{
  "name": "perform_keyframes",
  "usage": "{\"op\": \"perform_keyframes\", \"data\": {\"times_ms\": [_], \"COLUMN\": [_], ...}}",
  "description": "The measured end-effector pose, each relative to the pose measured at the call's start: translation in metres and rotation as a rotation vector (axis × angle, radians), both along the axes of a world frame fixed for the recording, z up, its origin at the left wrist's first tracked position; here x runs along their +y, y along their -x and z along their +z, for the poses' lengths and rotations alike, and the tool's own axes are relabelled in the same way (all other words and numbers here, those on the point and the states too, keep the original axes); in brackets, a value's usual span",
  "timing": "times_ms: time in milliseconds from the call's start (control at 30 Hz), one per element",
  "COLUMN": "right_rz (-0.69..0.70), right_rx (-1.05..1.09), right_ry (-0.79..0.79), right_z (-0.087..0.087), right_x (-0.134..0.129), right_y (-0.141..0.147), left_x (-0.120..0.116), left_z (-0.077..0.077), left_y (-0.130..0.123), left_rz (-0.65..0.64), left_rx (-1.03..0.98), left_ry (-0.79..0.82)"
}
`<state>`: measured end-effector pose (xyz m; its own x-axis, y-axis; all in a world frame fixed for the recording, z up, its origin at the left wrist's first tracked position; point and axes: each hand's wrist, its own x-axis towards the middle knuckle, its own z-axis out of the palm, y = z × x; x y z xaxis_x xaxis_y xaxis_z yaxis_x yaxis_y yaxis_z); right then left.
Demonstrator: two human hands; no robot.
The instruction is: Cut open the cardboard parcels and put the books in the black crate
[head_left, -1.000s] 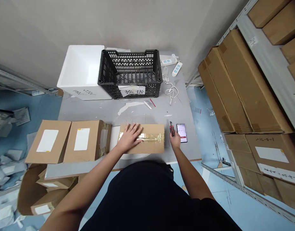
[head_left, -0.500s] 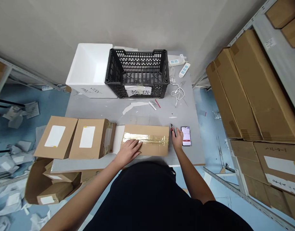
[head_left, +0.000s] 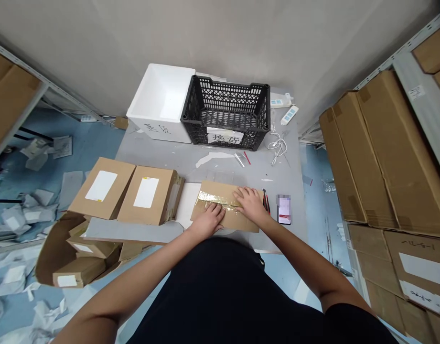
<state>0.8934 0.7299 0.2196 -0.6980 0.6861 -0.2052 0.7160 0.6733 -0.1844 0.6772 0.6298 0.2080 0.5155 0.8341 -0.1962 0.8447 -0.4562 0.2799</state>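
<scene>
Resting my left hand (head_left: 208,220), fingers bunched, and right hand (head_left: 251,204), fingers slightly parted, on the taped carton (head_left: 227,197) atop the counter (head_left: 255,167), I could knock the adjacent utility knife (head_left: 266,201) by sliding rightward.

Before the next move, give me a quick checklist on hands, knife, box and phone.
1. Left hand on the taped box: ok, resting on top.
2. Right hand on the box: ok, on its right part.
3. Knife out of both hands: ok, lying just beyond the box's right end.
4. Knife blade drawn in: cannot tell, too small.
5. Tape cut through: cannot tell, glare and hands obscure it.
6. Phone apart from the box: ok, right of the knife.
</scene>
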Motion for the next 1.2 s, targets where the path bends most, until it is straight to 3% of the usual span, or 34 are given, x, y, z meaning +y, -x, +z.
{"op": "perform_keyframes", "data": {"times_ms": [267,500,667,933,1200], "right_rz": [0.039,-0.007,0.026,0.036,-0.044], "right_rx": [-0.165,-0.274,-0.258,-0.175,-0.222], "right_ry": [-0.036,-0.068,-0.025,0.133,0.179], "right_z": [0.006,-0.002,0.001,0.023,0.028], "right_x": [0.001,-0.007,0.002,0.033,0.044], "right_y": [0.015,0.035,0.032,0.029,0.035], "left_x": [0.000,0.006,0.011,0.015,0.017], "left_z": [-0.017,-0.023,-0.016,0.002,0.008], "left_y": [-0.001,-0.003,-0.002,-0.003,-0.015], "left_rz": [0.061,0.068,0.043,0.043,0.099], "left_rx": [-0.035,-0.003,0.027,0.098,0.137], "left_ry": [0.030,0.087,0.120,0.186,0.095]}}
